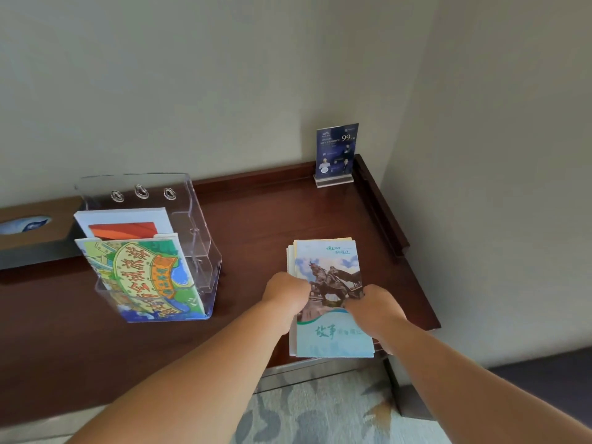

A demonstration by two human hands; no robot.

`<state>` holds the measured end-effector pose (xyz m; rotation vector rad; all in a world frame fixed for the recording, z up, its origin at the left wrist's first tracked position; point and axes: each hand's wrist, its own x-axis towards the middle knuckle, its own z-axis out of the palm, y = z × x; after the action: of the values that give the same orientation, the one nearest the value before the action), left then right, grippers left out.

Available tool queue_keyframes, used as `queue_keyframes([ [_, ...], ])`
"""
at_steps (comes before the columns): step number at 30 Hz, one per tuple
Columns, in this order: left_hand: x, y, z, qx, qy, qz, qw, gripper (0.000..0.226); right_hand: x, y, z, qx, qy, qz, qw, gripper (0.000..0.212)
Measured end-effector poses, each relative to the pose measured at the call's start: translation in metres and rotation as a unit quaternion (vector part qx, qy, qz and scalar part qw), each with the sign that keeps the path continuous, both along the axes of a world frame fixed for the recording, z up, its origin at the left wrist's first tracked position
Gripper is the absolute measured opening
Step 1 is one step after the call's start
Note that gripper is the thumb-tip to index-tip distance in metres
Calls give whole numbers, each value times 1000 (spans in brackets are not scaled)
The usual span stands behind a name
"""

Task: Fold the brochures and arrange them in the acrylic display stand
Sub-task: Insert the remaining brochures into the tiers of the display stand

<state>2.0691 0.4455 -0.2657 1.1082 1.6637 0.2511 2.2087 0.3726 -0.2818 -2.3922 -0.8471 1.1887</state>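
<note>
View: the head camera alone, looking down over both forearms onto a dark wooden tabletop set in a wall corner.
Brochure stack: the brochure stack lies flat near the tabletop's front right edge, a horse-statue cover on top, with lower sheets fanning out a little at its left and far edges.
Left hand: the left hand has its fingers curled onto the stack's left edge at about mid-length, pinching it.
Right hand: the right hand clasps the right edge opposite; I cannot tell whether the two hold only the top brochure or several.
Long axis: it runs from the person toward the wall, so the hands sit across the short width.
Acrylic display stand: the acrylic display stand is upright to the left of both hands and well apart from them, nearer the left hand.
Pockets: its left side holds a cartoon map brochure in front and an orange-and-white brochure behind; its right pockets show no paper.
Coming move: judging by this, the stack must travel leftward and be stood on end to enter those pockets.
Elsewhere: a small blue sign holder is in the far corner, and a tissue box sits at far left.
</note>
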Motion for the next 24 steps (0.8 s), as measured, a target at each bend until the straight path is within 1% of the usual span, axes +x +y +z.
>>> queue_keyframes([
  [4, 12, 5, -9, -33, 5, 21, 999, 22, 5, 2, -2, -12, 26, 2, 1000, 17],
  [6, 15, 6, -12, -37, 5, 22, 999, 24, 8, 3, -3, -22, 27, 11, 999, 15],
  [11, 20, 2, -14, -34, 32, 0, 999, 23, 11, 1, -5, -19, 51, -15, 998, 9],
  [12, 21, 0, -15, -26, 26, -3, 999, 24, 11, 0, -4, -18, 55, -19, 998, 9],
  [14, 23, -5, -15, -17, -13, -2, 1000, 25, 13, -3, 0, 0, 69, -44, 997, 7],
  [17, 25, -7, -2, 26, -91, 0, 996, 26, 17, -2, 15, 40, 96, -105, 989, 5],
  [19, 25, -2, 15, 85, -149, -6, 985, 25, 21, 6, 28, 100, 73, -124, 984, 18],
  [20, 24, 1, 26, 109, -182, 2, 977, 24, 23, 11, 37, 151, 41, -121, 980, 21],
  [22, 20, 9, 44, 135, -227, 15, 964, 24, 23, 20, 54, 251, -6, -105, 962, 18],
  [24, 14, 14, 55, 146, -247, 9, 958, 29, 20, 24, 65, 305, -13, -78, 949, 15],
])
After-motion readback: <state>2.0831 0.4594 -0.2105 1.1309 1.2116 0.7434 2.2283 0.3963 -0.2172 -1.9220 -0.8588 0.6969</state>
